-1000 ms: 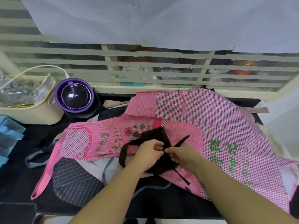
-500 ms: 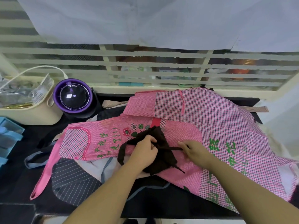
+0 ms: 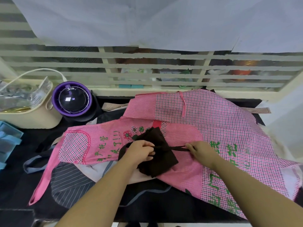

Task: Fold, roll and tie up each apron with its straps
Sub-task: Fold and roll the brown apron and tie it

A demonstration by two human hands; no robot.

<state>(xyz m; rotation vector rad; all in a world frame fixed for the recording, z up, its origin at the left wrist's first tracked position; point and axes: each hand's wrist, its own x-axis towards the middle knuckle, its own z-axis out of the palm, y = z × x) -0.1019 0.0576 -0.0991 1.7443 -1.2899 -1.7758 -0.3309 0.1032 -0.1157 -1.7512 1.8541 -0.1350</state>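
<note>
A rolled dark brown apron [image 3: 158,154] lies on top of a spread pink checked apron [image 3: 218,128] in the middle of the table. My left hand [image 3: 141,153] presses on the left side of the roll and pinches its strap at the knot. My right hand [image 3: 199,151] grips the brown strap [image 3: 177,148], which runs taut from the roll to the right. A strap loop curves out to the left of my left hand.
A grey striped apron [image 3: 68,182] and other dark aprons lie under the pink ones at the front left. A purple round appliance [image 3: 72,99] and a cream basket [image 3: 27,115] stand at the back left. Blue trays [image 3: 8,141] sit at the left edge.
My right hand has drawn the brown strap out to the right, away from the roll, so it now runs taut. My left hand stays on the roll.
</note>
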